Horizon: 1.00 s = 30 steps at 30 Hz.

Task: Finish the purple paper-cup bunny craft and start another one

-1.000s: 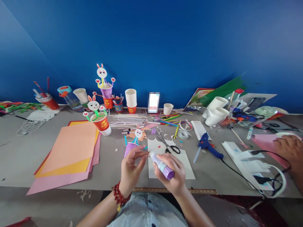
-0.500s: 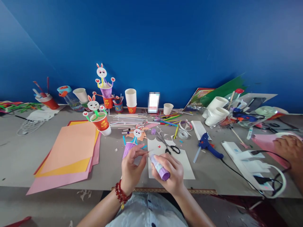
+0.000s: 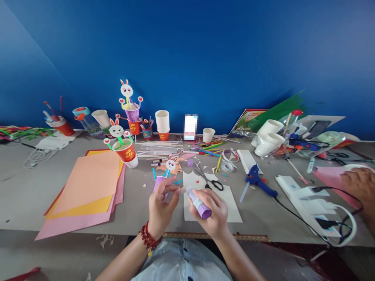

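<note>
A blue wall (image 3: 187, 58) rises behind a grey tabletop (image 3: 140, 210) crowded with craft supplies. On the left lies a stack of coloured paper (image 3: 88, 183), peach sheet uppermost; near the centre, a cut white sheet (image 3: 222, 207). A person's two hands meet above the near side. The left hand (image 3: 160, 203) has thumb and forefinger pressed together; whether anything tiny sits between them cannot be told. The right hand (image 3: 215, 212) has its fingers curled around a purple glue stick (image 3: 199, 203), its tip pointing left towards those fingertips. Just beyond the left hand stands a purple rabbit cup (image 3: 159, 182). Black-handled scissors (image 3: 217, 185) lie on the white sheet, a small red heart (image 3: 197, 181) to their left.
</note>
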Each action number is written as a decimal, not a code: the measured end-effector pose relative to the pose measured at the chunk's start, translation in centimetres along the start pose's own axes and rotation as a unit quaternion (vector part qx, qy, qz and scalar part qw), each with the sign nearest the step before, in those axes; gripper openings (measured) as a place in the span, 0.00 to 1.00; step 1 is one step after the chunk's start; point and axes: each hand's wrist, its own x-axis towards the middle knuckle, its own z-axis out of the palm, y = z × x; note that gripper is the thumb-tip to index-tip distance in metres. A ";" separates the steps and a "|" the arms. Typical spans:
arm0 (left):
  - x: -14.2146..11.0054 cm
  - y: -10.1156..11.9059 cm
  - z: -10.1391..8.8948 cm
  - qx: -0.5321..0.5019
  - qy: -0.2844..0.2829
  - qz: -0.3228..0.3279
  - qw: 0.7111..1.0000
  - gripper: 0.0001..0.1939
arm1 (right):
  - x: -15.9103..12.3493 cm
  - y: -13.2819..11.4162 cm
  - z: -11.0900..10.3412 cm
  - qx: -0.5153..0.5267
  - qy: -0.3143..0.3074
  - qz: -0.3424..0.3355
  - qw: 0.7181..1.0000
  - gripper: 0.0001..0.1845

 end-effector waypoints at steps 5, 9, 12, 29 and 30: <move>0.6 0.3 -0.9 -0.095 -0.004 -0.067 0.993 0.18 | -1.2 1.7 -0.2 0.122 0.095 0.208 0.966 0.11; 0.8 0.4 -1.7 -0.106 -0.001 -0.091 0.990 0.20 | -2.8 3.3 -0.1 0.323 0.083 0.390 0.858 0.17; 0.9 0.1 -2.2 -0.095 -0.002 -0.083 0.992 0.21 | -3.7 4.1 0.0 0.407 0.055 0.425 0.807 0.20; 0.6 0.3 -2.6 -0.116 -0.030 -0.036 0.992 0.17 | -5.0 6.5 3.5 -0.027 -0.055 0.176 0.982 0.32; 0.7 0.3 -2.6 -0.138 -0.033 -0.041 0.989 0.18 | -5.0 6.5 3.5 -0.032 -0.059 0.170 0.983 0.33</move>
